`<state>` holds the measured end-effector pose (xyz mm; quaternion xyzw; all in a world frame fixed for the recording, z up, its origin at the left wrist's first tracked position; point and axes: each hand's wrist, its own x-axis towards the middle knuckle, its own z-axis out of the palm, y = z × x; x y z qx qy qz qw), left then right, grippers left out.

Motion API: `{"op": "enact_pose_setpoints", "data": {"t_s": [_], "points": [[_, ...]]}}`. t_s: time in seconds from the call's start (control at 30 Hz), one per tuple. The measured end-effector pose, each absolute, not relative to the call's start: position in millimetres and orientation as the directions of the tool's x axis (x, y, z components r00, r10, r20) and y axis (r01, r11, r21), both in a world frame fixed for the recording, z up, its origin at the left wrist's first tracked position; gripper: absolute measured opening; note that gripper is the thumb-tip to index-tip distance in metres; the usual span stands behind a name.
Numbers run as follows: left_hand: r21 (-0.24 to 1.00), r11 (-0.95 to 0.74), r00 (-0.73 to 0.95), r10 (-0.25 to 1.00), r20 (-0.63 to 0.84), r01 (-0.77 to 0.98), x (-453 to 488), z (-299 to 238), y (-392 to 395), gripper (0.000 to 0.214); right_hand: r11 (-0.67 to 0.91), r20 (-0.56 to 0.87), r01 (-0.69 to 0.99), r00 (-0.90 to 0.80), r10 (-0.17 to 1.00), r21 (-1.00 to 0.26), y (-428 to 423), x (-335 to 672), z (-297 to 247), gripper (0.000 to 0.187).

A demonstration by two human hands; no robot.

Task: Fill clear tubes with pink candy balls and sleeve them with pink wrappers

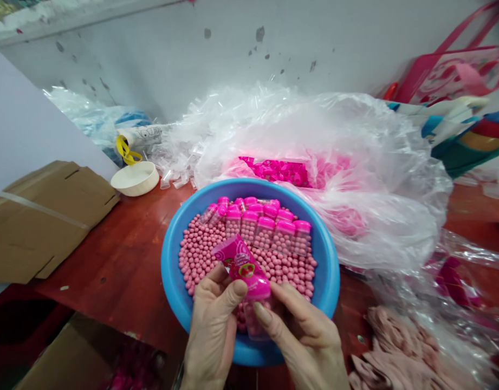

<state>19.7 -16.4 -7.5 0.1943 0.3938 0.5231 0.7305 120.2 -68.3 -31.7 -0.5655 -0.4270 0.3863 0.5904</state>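
Observation:
In front of me a blue basin point(170, 260) holds loose pink balls point(200, 249) and several small clear tubs with bright pink lids point(265, 230). Over its near side, my left hand point(216, 319) pinches a printed magenta wrapper point(237, 257) between thumb and fingers. My right hand point(300, 330) grips a clear tub point(257, 325) of pink balls just below its pink lid point(258, 288). The wrapper's lower end meets the lid; whether it goes around it I cannot tell. My fingers hide part of the tub.
Behind the basin lies a big clear plastic bag point(387, 162) with magenta pieces point(282, 171) inside. To the left are a white dish point(135, 179), yellow tape point(127, 151) and flattened cardboard point(41, 216). Pinkish cloth point(399, 346) lies at the near right of the red table point(95, 271).

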Motion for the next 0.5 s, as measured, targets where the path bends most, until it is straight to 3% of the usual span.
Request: {"op": "enact_pose_setpoints", "data": {"t_s": [0.1,0.3,0.5], "points": [[0.711,0.405,0.184,0.911,-0.370,-0.575,21,-7,-17,0.022,0.117,0.179,0.182,0.369,0.912,-0.976,-70,120,-38,0.017],[0.748,0.443,0.196,0.895,-0.400,-0.495,21,-6,-18,0.011,0.199,0.305,0.332,0.306,0.902,-0.922,-73,122,-42,0.026],[0.720,0.475,0.253,0.880,-0.402,-0.505,17,-5,-16,0.018,0.145,0.180,0.167,0.221,0.959,-0.975,-71,127,-31,0.015]]}}
